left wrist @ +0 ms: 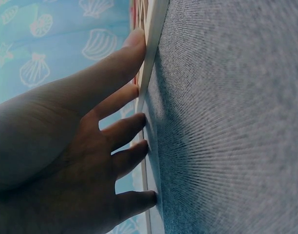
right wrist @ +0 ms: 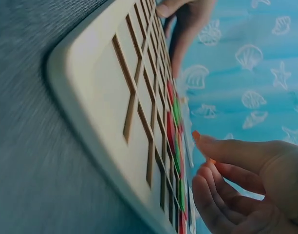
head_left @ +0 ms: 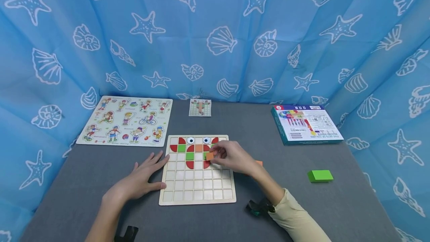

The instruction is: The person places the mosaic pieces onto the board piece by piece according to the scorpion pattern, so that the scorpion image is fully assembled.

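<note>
A square wooden grid board [head_left: 197, 202] lies on the table, its upper rows holding red quarter-round, green and orange square pieces and two eye pieces. My right hand [head_left: 235, 158] pinches an orange square tile [head_left: 209, 156] between thumb and fingers, over the board's right half. In the right wrist view, the tile [right wrist: 196, 137] sticks out past the thumb tip, mostly covered by the fingers. With fingers spread and fairly straight, my left hand [head_left: 142, 178] touches the board's left edge. The left wrist view has its thumb [left wrist: 134, 39] against the board's side.
Behind the board lies a small pattern card [head_left: 200, 108]. A picture puzzle board [head_left: 134, 122] is at the back left, a flat box [head_left: 307, 124] at the back right. A green block [head_left: 320, 176] sits at right; an orange piece [head_left: 259, 163] is partly behind the right forearm.
</note>
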### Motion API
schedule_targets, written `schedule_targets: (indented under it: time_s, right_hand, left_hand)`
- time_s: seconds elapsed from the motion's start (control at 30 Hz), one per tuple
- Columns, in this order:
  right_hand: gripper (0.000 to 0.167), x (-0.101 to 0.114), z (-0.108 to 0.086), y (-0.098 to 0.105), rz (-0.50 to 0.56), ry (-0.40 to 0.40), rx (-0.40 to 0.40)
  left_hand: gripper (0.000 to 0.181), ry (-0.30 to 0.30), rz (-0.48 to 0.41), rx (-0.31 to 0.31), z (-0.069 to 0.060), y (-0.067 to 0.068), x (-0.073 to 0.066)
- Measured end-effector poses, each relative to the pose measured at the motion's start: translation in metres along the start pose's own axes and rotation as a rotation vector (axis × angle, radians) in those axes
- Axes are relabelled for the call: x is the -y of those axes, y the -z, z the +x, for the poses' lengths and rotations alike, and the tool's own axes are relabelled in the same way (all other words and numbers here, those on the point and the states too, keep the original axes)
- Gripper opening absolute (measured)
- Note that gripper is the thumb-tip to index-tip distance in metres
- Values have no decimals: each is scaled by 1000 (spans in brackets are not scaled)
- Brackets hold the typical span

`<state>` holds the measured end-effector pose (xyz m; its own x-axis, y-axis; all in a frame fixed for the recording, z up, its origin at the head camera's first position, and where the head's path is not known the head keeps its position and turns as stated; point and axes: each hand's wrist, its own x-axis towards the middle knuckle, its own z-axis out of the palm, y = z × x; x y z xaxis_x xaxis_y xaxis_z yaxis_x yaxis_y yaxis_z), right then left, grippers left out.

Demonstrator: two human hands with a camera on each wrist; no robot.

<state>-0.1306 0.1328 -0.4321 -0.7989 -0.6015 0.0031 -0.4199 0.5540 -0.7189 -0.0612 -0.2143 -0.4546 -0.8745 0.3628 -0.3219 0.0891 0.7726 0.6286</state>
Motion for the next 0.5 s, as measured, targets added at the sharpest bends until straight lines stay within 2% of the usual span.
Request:
schedule_targets:
  time_s: [0.1, 0.23, 0.33, 0.5]
  right_hand:
    - [22, 4, 12, -9, -48, 21, -8]
    - [20, 10, 23, -17, -116, 46, -18]
    - [21, 14, 28, -22, -118, 37, -10]
    - [21, 14, 29, -26, -107, 28, -2]
  left_hand:
    - [98, 0, 17, 8, -2, 3, -7]
    - [98, -24, 4, -7, 0, 0, -2]
    - [99, -37, -14, -13, 2, -2, 5]
    - [100, -26, 1, -5, 4, -3, 8]
